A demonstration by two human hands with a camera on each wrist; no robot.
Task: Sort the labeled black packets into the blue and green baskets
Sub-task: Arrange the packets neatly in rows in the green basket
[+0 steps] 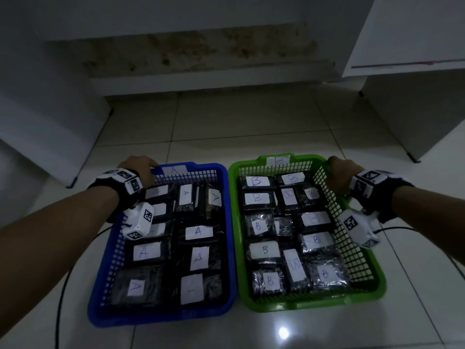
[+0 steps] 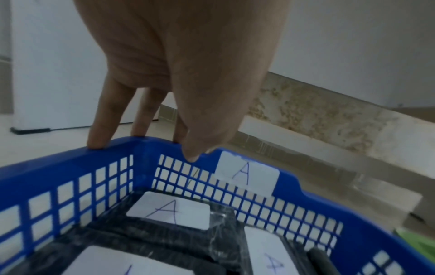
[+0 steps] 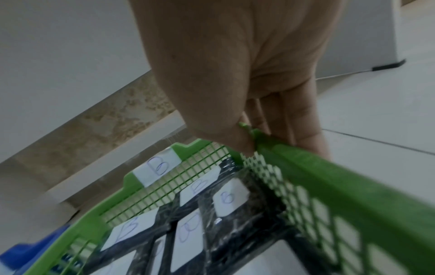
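Observation:
The blue basket [image 1: 161, 314], tagged A, stands on the floor at the left and holds several black packets with A labels [image 1: 198, 233]. Beside it on the right, the green basket [image 1: 314, 304], tagged B, holds several black packets with B labels [image 1: 315, 239]. My left hand [image 1: 141, 170] grips the blue basket's far left corner. In the left wrist view the left hand [image 2: 186, 147] has its thumb inside the blue rim [image 2: 58, 160] and its fingers outside. My right hand [image 1: 342, 172] grips the green basket's far right corner, and the right hand [image 3: 249, 137] pinches the green rim [image 3: 329, 167].
Both baskets sit side by side on pale floor tiles [image 1: 239, 122]. A stained wall base [image 1: 201, 56] runs across the back. White furniture stands at the left [image 1: 37, 122] and at the right [image 1: 415, 109]. A black cable [image 1: 63, 285] trails on the floor by my left arm.

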